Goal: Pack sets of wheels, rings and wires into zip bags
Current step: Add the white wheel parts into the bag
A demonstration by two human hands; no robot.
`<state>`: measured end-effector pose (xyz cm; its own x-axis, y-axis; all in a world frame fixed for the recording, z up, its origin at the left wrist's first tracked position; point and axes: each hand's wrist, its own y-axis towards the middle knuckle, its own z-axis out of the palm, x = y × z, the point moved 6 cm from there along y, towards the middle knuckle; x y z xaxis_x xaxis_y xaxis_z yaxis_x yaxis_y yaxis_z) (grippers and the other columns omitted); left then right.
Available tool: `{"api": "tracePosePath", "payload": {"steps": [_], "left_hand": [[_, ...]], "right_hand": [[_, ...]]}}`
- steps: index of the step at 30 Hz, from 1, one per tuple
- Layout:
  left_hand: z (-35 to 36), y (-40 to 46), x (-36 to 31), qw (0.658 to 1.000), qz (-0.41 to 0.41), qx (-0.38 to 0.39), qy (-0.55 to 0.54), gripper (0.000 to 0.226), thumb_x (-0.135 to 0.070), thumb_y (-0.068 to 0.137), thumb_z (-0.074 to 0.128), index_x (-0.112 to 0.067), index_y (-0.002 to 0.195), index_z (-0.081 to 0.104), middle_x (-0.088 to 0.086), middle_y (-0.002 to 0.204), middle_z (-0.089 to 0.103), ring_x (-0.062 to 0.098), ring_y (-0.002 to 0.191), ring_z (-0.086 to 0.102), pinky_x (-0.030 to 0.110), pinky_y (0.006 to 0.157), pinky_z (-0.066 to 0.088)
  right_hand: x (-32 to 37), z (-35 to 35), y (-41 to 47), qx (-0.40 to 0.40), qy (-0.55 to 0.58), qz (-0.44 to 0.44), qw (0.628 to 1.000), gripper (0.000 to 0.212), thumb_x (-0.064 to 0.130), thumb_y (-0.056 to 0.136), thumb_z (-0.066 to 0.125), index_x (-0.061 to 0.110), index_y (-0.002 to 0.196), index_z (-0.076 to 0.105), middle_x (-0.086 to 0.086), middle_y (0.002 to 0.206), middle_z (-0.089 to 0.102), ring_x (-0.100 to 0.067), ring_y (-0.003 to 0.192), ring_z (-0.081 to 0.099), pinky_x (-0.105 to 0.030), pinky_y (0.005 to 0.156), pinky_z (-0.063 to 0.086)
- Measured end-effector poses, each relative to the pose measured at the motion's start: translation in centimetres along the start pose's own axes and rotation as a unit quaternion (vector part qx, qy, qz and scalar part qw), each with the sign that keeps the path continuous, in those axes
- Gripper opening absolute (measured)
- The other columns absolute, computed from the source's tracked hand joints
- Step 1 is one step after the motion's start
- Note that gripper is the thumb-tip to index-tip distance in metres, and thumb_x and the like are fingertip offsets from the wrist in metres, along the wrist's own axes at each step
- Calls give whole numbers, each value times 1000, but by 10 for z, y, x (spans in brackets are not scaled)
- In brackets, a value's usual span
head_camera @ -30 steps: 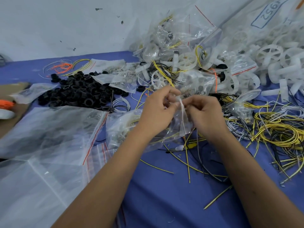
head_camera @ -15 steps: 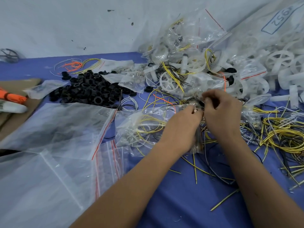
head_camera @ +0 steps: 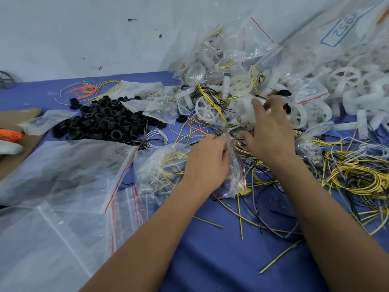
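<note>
While a blue surface (head_camera: 210,260) fills the lower view, a white wall (head_camera: 84,34) stands behind it. Big clear bag (head_camera: 347,32) with a blue-outlined label leans at top right, over a heap of white wheels (head_camera: 345,77) spilling down onto the surface. Flat empty zip bags (head_camera: 63,171) with red seal lines lie stacked at left, overlapping. Pile of packed bags (head_camera: 221,53) sits at top centre, wheels and yellow wires showing through. Black rings (head_camera: 105,121) heaped left of centre, well apart from the hands. Tangle of yellow wires (head_camera: 357,175) at right, with loose yellow and black strands trailing across the surface toward the forearms. Brown cardboard (head_camera: 12,144) at the left edge, an orange item and a white item on it, too cropped to identify. Small bundle of orange wires (head_camera: 86,89) near the back, beside yellow and white loops. One loose white wheel (head_camera: 207,109) lies just beyond the hands. Left hand (head_camera: 207,163) pinches a small zip bag (head_camera: 235,165) at its top edge, grip closed on the plastic; the bag hangs crumpled between the two hands, just above the surface, contents unclear. Another filled bag with yellow wire lies left of that hand. Right hand (head_camera: 271,131) reaches forward over the wheels, fingers spread and fairly straight, grip open, fingertips touching or just above white parts, cannot tell which.
</note>
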<state>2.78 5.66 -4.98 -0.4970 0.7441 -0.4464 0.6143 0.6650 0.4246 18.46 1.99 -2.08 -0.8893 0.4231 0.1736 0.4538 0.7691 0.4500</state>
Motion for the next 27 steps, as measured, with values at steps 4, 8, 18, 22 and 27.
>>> {"api": "tracePosePath", "payload": {"steps": [4, 8, 18, 22, 27], "left_hand": [[0, 1, 5, 999, -16, -7, -32, 8, -15, 90, 63, -15, 83, 60, 1, 82, 58, 22, 81, 55, 42, 74, 48], [3, 1, 6, 999, -16, -6, -37, 9, -14, 89, 63, -15, 81, 59, -1, 79, 58, 20, 80, 54, 42, 74, 48], [4, 1, 3, 999, 25, 14, -28, 26, -23, 94, 58, -32, 118, 56, -4, 91, 60, 22, 82, 58, 42, 73, 52], [8, 2, 0, 995, 62, 67, 26, 39, -14, 94, 47, -33, 126, 59, 0, 105, 55, 30, 93, 60, 44, 71, 51], [7, 1, 1, 996, 65, 62, 21, 31, -12, 91, 49, -25, 116, 60, 3, 102, 53, 33, 89, 57, 44, 68, 49]], "right_hand": [[-9, -5, 3, -9, -21, 52, 998, 61, 54, 92, 65, 13, 137, 55, -23, 132, 49, -44, 124, 45, -51, 101, 43], [-16, -17, -7, -85, 7, 67, 994, 61, 64, 97, 50, 11, 88, 79, -17, 115, 58, -39, 118, 44, -50, 92, 42], [-21, -46, -2, -134, -28, 119, 983, 25, 10, 75, 72, 15, 98, 66, -16, 111, 56, -40, 111, 48, -44, 88, 43], [13, -34, 12, -71, -16, 7, 997, 36, 16, 81, 71, 18, 117, 64, -14, 122, 56, -38, 125, 41, -46, 95, 40], [-7, 0, 13, 123, -42, 110, 985, 43, 22, 86, 70, 16, 128, 61, -20, 147, 35, -48, 130, 40, -54, 108, 39]]}}
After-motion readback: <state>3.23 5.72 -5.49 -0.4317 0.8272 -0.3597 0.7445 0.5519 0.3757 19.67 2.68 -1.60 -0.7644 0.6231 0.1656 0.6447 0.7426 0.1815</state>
